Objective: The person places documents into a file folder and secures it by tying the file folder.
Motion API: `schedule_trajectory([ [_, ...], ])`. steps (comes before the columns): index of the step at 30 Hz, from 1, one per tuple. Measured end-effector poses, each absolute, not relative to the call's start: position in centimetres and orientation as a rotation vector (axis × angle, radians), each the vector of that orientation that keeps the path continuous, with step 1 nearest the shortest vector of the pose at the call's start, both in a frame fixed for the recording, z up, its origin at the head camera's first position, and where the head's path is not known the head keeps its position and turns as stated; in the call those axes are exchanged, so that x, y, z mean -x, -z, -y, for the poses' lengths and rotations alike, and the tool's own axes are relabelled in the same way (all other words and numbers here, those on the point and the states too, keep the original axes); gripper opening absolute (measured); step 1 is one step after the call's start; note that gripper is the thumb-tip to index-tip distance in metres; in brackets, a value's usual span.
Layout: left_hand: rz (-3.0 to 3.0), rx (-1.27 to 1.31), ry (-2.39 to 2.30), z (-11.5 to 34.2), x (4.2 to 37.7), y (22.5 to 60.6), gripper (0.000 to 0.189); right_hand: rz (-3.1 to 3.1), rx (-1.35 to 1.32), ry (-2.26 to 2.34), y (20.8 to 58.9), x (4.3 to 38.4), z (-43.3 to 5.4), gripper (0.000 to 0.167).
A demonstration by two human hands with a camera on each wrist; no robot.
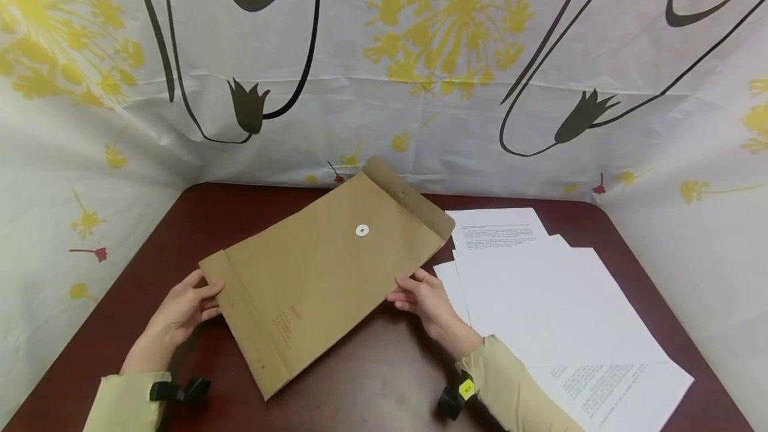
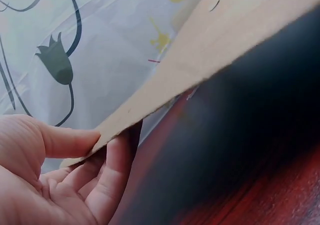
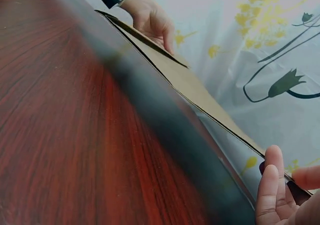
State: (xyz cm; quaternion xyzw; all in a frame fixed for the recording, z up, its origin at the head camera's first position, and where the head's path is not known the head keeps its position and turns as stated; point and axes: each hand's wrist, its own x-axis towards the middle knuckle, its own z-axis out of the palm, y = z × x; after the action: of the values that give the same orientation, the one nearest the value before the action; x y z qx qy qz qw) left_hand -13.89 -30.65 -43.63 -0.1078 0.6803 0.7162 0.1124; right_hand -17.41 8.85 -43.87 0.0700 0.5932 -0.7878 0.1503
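Note:
A brown kraft-paper envelope (image 1: 324,272) is held tilted above the table, with a white round button (image 1: 362,231) and small red print on its face. Its flap (image 1: 414,202) stands unfolded at the upper right end. My left hand (image 1: 183,307) pinches the envelope's lower left end, thumb on top and fingers beneath, as the left wrist view shows of the same hand (image 2: 65,175). On the long near edge, close to the flap end, my right hand (image 1: 427,302) grips with thumb and fingers. The right wrist view sees the envelope (image 3: 200,95) almost edge-on.
Overlapping white sheets (image 1: 540,305), some with printed text, lie on the right side of the dark red table (image 1: 360,372), beside my right forearm. A white cloth (image 1: 336,112) with yellow and dark flower patterns hangs behind the table and along both sides.

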Motion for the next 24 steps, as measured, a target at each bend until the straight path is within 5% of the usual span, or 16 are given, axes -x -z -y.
schedule_trajectory([
  [9, -1.991, 0.358, -2.132, 31.1, 14.5, 43.5, 0.071, -1.747, -0.246, 2.259, 43.9, 17.4, -9.4, 0.01],
  [15, -1.963, 0.361, -2.149, 31.6, 14.9, 43.7, 0.047, -1.803, -0.308, 2.29, 44.0, 17.5, -10.7, 0.021],
  [24, -1.95, 0.286, -2.11, 32.3, 15.9, 43.6, 0.06, -1.907, -0.354, 2.213, 44.4, 16.9, -12.1, 0.022],
])
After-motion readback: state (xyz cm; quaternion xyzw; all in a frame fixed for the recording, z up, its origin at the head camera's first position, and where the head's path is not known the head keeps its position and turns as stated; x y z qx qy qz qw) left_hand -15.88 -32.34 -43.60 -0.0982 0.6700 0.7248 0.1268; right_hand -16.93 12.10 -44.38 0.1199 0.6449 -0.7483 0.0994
